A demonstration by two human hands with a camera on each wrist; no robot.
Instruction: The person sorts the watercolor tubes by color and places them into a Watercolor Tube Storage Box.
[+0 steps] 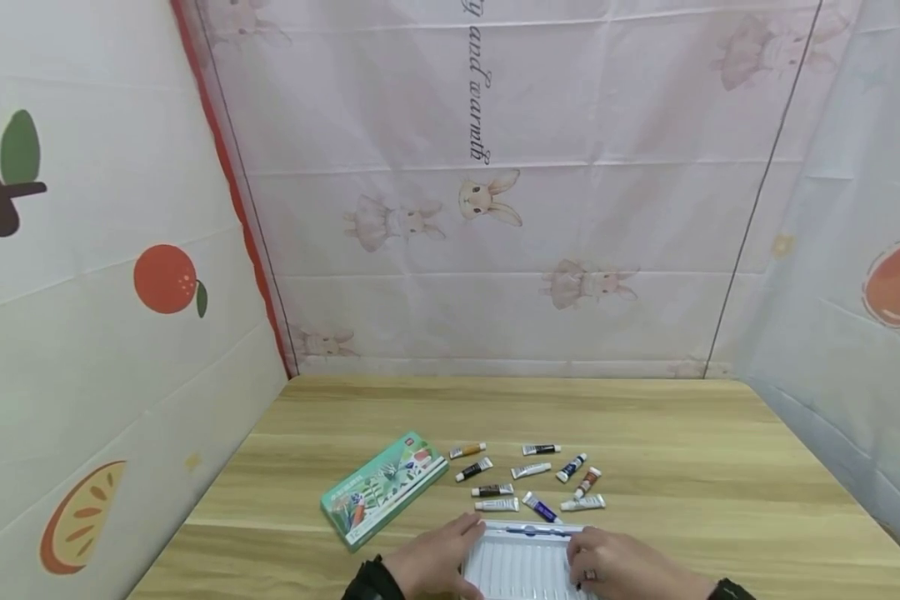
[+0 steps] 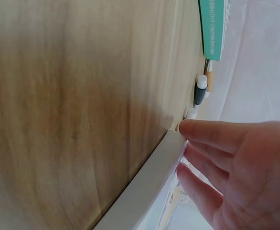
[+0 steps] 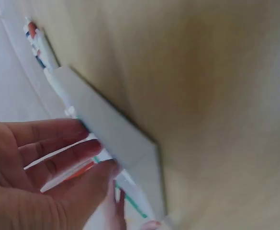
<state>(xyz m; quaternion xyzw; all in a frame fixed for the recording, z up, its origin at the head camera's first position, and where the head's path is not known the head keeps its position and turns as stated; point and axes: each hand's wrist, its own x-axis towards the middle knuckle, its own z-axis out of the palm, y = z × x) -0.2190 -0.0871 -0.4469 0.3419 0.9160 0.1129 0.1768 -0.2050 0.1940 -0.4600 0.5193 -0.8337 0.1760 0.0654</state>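
Note:
Close to the person, at the table's near edge, lies a white ribbed plastic tray [image 1: 521,567] in a shallow box base, its white side wall showing in the right wrist view [image 3: 116,120]. A blue paintbrush [image 1: 531,532] lies along its far end. At the tray's left side, the left hand [image 1: 438,557] touches the rim with spread, fairly straight fingers [image 2: 216,134]. The right hand [image 1: 618,562] is at the right rim, loosely bent fingertips [image 3: 77,129] touching it, with a gap to the thumb. Whether the right fingertips touch the brush's end cannot be told.
Several small paint tubes [image 1: 492,490] lie scattered just beyond the tray, one purple tube [image 1: 542,507] close to its far edge. A green paint box [image 1: 386,490] lies slantwise to the left. Printed cloth walls [image 1: 532,325] enclose the wooden table [image 1: 705,467].

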